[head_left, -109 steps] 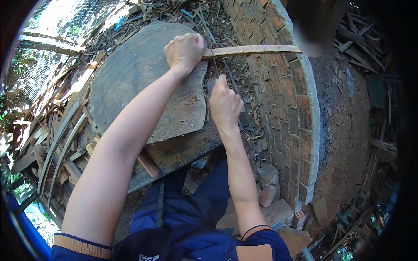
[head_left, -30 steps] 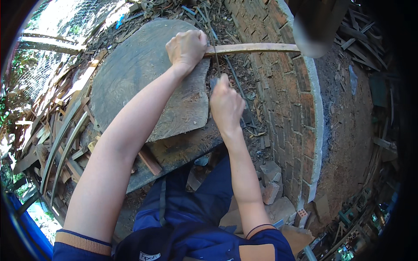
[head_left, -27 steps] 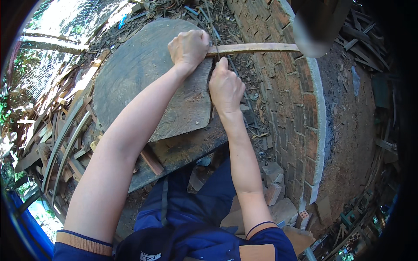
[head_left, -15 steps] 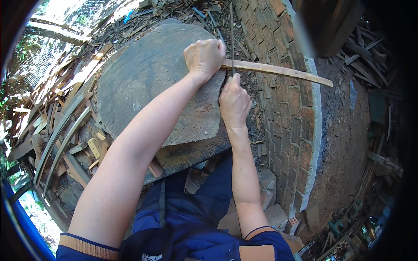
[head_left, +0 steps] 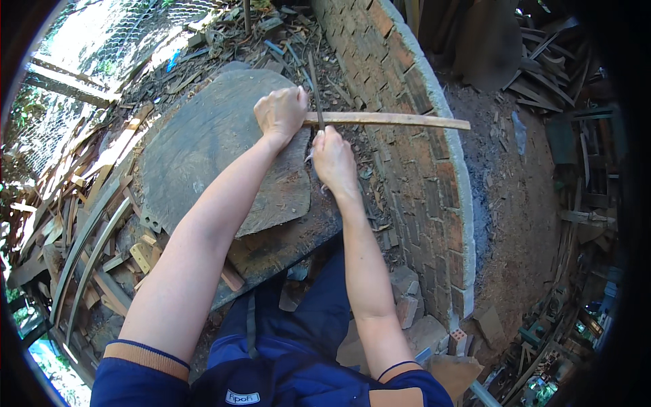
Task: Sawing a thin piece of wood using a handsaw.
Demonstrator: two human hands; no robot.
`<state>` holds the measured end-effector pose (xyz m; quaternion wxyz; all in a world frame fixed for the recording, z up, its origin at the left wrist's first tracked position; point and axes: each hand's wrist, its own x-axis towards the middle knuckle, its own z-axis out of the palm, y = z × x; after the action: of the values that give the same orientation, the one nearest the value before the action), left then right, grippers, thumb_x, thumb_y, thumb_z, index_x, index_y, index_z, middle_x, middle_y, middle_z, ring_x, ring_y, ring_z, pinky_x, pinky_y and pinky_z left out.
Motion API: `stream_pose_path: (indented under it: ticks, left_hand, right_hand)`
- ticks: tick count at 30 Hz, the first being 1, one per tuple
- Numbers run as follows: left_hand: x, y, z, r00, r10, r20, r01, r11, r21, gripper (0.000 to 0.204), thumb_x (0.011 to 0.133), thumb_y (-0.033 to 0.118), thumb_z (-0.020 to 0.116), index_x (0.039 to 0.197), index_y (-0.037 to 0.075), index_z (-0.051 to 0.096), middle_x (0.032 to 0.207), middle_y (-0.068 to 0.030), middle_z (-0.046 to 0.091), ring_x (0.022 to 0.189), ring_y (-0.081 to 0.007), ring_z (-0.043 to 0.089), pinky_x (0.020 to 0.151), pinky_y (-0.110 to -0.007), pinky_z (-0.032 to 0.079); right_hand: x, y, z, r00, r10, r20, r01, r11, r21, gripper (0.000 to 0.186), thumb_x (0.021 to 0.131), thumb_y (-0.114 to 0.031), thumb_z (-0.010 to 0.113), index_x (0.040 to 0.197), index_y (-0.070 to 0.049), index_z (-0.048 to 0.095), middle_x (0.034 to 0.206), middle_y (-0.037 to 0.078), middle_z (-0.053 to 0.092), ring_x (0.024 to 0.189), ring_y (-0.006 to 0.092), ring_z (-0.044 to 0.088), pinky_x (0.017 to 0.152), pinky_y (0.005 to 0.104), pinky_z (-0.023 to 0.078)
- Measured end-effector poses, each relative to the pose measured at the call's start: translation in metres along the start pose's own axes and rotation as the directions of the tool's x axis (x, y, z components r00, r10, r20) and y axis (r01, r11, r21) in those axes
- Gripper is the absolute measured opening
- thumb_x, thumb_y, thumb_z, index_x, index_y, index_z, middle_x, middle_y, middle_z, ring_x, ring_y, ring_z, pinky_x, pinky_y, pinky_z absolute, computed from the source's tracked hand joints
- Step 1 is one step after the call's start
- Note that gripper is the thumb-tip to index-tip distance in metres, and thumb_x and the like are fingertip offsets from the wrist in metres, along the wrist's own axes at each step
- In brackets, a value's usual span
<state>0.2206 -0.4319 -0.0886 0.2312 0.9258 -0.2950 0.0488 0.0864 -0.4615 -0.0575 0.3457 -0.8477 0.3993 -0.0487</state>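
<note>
My left hand (head_left: pixel 281 114) is closed round one end of a long, narrow wooden strip (head_left: pixel 397 119) and rests on a large, flat-topped chopping block (head_left: pixel 203 149). The strip's other end sticks out to the right, past the block's edge and over the brick wall. My right hand (head_left: pixel 336 161) is wrapped round the near end of a saw (head_left: pixel 314 78). Its thin dark blade, seen almost edge-on, points away from me and crosses the strip just right of my left fist. The saw's handle is hidden in my fingers, and its teeth cannot be made out.
A low brick wall (head_left: pixel 427 183) runs along the right side. Wood offcuts (head_left: pixel 102 197) and curved strips lie heaped at the left. Wire mesh (head_left: pixel 129 34) stands at the far left. More scrap wood (head_left: pixel 542 74) lies beyond the wall, and broken bricks (head_left: pixel 407 305) lie near my legs.
The view has shifted, so block, wall and hands sit further left. Relative to the strip, my right hand has drawn back toward me with the saw. My left hand keeps its hold.
</note>
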Motion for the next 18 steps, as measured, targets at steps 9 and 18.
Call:
stream_pose_path:
  ticks: [9, 18]
  left_hand:
    - [-0.034, -0.037, -0.011, 0.873, 0.483, -0.068, -0.487, 0.852, -0.191, 0.023, 0.089, 0.029, 0.064, 0.099, 0.008, 0.057, 0.094, -0.0111, 0.053, 0.090, -0.0316, 0.052, 0.079, -0.041, 0.043]
    - [-0.048, -0.035, -0.051, 0.743, 0.660, 0.111, -0.667, 0.745, 0.036, 0.025, 0.084, 0.029, 0.068, 0.096, 0.009, 0.057, 0.095, -0.0072, 0.052, 0.088, -0.0232, 0.055, 0.075, -0.035, 0.046]
  right_hand:
    - [-0.008, 0.013, 0.026, 0.968, -0.065, -0.243, 0.023, 0.985, -0.171, 0.020, 0.099, -0.026, 0.046, 0.098, -0.007, 0.051, 0.071, 0.023, 0.067, 0.070, 0.0440, 0.067, 0.063, 0.0559, 0.052]
    - [-0.037, 0.014, -0.034, 0.989, -0.056, -0.137, 0.061, 0.998, 0.035, 0.028, 0.100, -0.028, 0.043, 0.094, -0.003, 0.054, 0.084, 0.026, 0.066, 0.083, 0.0467, 0.064, 0.073, 0.0564, 0.050]
